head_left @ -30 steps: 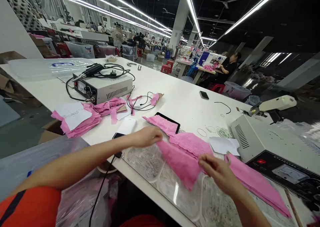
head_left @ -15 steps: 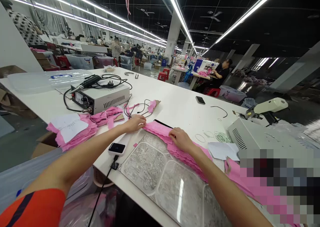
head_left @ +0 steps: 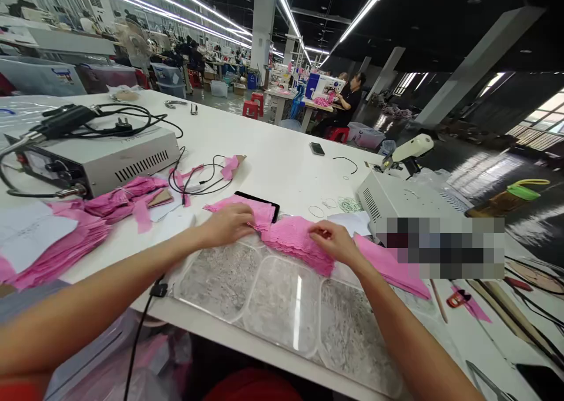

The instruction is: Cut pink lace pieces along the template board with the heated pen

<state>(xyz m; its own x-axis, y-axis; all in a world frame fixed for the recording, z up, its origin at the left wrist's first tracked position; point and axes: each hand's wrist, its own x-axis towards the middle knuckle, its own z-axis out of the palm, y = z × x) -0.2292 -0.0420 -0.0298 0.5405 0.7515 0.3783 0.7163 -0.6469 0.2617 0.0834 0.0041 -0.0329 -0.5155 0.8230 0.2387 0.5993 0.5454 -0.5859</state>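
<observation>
My left hand (head_left: 229, 221) has its fingers closed on the near edge of a pink fabric piece (head_left: 265, 211) with a scalloped edge. Part of that piece lies over a flat black object (head_left: 275, 214). To its right is a layered stack of pink scalloped fabric (head_left: 291, 233). At the upper right of this stack, my right hand (head_left: 335, 239) pinches the fabric with curled fingers. Below both hands lies a glossy grey marble-patterned mat (head_left: 282, 307).
On the left stand a grey box with vents and a dial (head_left: 132, 157) and more pink fabric (head_left: 74, 242). A black cable (head_left: 202, 183) loops behind my left hand. Another grey box (head_left: 405, 198) stands at right, beside folded pink fabric (head_left: 392, 266). A phone (head_left: 316, 149) lies farther back.
The view has turned to the right. The pink fabric, one long strip before, now shows a piece at my left hand set off from the stack at my right.
</observation>
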